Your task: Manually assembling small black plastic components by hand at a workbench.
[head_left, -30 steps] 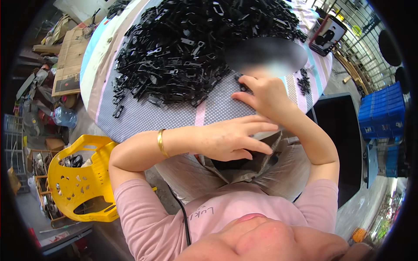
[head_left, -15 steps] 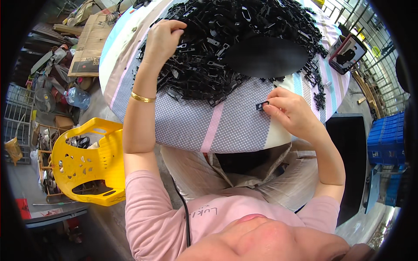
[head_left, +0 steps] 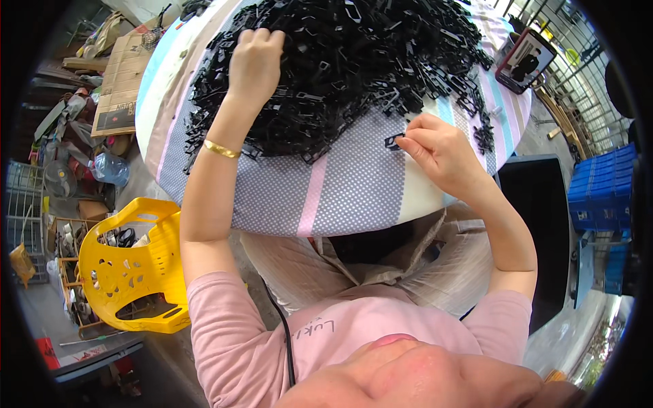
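Observation:
A large heap of small black plastic pieces [head_left: 340, 81], many with frame-like openings, covers the far part of the round table [head_left: 347, 197]. Over the heap's left side is my left hand [head_left: 257, 64], knuckles up and fingers curled down; their tips and anything between them are hidden. My right hand [head_left: 445, 153] is above the cloth near the table's front right. Thumb and fingers pinch one small black plastic piece [head_left: 393, 141] with an opening in it, apart from the heap.
A phone-like screen [head_left: 525, 61] stands at the table's right edge. Left of the table is a yellow plastic chair [head_left: 136, 265]. A black bin [head_left: 537, 224] and blue crates [head_left: 602, 190] are at the right. Cardboard [head_left: 122, 88] leans at the far left.
My left hand has turned knuckles up, with its fingers curled down into the heap. My right hand keeps its pinch on the black piece. The whole view has shifted slightly.

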The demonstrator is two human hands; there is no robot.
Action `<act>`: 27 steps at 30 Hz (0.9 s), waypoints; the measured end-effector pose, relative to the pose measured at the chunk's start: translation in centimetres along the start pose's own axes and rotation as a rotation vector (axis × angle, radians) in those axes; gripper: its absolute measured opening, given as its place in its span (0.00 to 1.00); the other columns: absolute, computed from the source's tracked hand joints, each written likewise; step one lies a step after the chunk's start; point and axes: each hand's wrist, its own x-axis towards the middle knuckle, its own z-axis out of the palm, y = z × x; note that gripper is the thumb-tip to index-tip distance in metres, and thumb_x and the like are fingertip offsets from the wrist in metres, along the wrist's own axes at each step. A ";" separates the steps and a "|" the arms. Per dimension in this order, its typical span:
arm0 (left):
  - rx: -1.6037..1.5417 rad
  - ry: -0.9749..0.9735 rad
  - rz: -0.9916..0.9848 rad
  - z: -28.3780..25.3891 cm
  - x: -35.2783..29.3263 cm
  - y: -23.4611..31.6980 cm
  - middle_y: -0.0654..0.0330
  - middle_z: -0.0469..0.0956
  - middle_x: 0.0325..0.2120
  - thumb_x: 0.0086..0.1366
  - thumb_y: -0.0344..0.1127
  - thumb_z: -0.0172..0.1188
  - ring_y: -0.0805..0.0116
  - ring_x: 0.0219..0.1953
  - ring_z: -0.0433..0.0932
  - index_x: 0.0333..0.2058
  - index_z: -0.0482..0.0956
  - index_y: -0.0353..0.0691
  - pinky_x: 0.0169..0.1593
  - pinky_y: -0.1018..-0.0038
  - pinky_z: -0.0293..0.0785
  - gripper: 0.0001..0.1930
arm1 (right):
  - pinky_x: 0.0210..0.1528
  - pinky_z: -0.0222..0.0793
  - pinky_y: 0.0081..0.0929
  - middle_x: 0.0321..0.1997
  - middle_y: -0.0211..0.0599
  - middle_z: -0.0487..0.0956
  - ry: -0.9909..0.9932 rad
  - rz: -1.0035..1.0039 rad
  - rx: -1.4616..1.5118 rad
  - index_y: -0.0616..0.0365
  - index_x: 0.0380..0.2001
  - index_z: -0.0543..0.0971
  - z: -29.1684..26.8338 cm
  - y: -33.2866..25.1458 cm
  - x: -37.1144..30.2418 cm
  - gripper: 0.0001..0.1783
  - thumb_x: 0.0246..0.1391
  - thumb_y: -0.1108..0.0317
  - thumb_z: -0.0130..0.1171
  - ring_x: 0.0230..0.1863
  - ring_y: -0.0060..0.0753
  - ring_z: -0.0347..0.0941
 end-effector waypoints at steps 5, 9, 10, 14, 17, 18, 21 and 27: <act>-1.219 -0.088 -0.529 -4.3 -0.7 4.4 0.61 0.75 0.30 0.53 0.29 0.61 0.74 0.28 0.73 0.39 0.73 0.35 0.33 0.81 0.71 0.14 | 0.25 0.63 0.19 0.27 0.33 0.75 0.079 0.113 0.321 0.66 0.29 0.79 -0.8 0.0 0.4 0.07 0.50 0.71 0.60 0.23 0.22 0.69; -1.712 -0.334 -0.608 -6.5 -2.1 9.1 0.65 0.72 0.30 0.53 0.26 0.62 0.86 0.29 0.69 0.38 0.71 0.34 0.32 0.89 0.66 0.14 | 0.27 0.66 0.14 0.29 0.32 0.78 0.114 0.369 0.677 0.64 0.34 0.80 -0.9 -0.7 0.4 0.09 0.52 0.69 0.59 0.23 0.17 0.69; -1.762 -0.364 -0.608 -6.8 -2.3 9.9 0.65 0.73 0.30 0.53 0.25 0.62 0.85 0.29 0.70 0.39 0.70 0.34 0.33 0.89 0.67 0.14 | 0.27 0.66 0.14 0.28 0.33 0.79 0.130 0.406 0.747 0.64 0.34 0.79 -0.8 -0.8 0.4 0.09 0.52 0.69 0.59 0.23 0.17 0.69; -1.745 -0.330 -0.542 -6.7 -3.2 11.7 0.63 0.74 0.30 0.55 0.21 0.60 0.81 0.33 0.75 0.39 0.70 0.34 0.38 0.85 0.73 0.13 | 0.27 0.64 0.13 0.27 0.33 0.79 0.119 0.514 0.944 0.64 0.35 0.79 -0.2 -1.0 0.4 0.10 0.53 0.67 0.58 0.22 0.16 0.68; -1.617 -0.298 -0.552 -6.6 -3.6 12.3 0.61 0.77 0.29 0.54 0.20 0.59 0.78 0.34 0.77 0.38 0.71 0.35 0.38 0.83 0.75 0.12 | 0.26 0.64 0.13 0.26 0.30 0.77 0.154 0.482 0.856 0.64 0.35 0.80 0.4 -0.5 0.1 0.11 0.53 0.66 0.58 0.22 0.15 0.67; -1.617 -0.298 -0.550 -6.7 -3.7 12.5 0.61 0.77 0.29 0.54 0.20 0.59 0.78 0.34 0.77 0.38 0.71 0.35 0.38 0.83 0.75 0.12 | 0.25 0.64 0.12 0.25 0.28 0.77 0.181 0.452 0.801 0.64 0.35 0.80 0.4 -0.5 0.1 0.11 0.53 0.66 0.59 0.22 0.15 0.67; -1.463 -0.217 -0.482 -6.8 -3.9 12.9 0.60 0.78 0.29 0.54 0.21 0.61 0.77 0.33 0.78 0.37 0.72 0.34 0.38 0.82 0.76 0.11 | 0.25 0.63 0.12 0.25 0.27 0.76 0.258 0.477 0.781 0.63 0.33 0.79 0.5 -0.9 0.3 0.11 0.50 0.67 0.61 0.22 0.14 0.67; -1.386 -0.166 -0.474 -6.4 -4.3 13.2 0.59 0.79 0.28 0.52 0.22 0.62 0.75 0.32 0.79 0.35 0.72 0.33 0.37 0.80 0.77 0.11 | 0.24 0.61 0.11 0.24 0.27 0.75 0.333 0.498 0.698 0.60 0.26 0.77 0.9 -1.5 0.3 0.09 0.47 0.67 0.65 0.23 0.13 0.67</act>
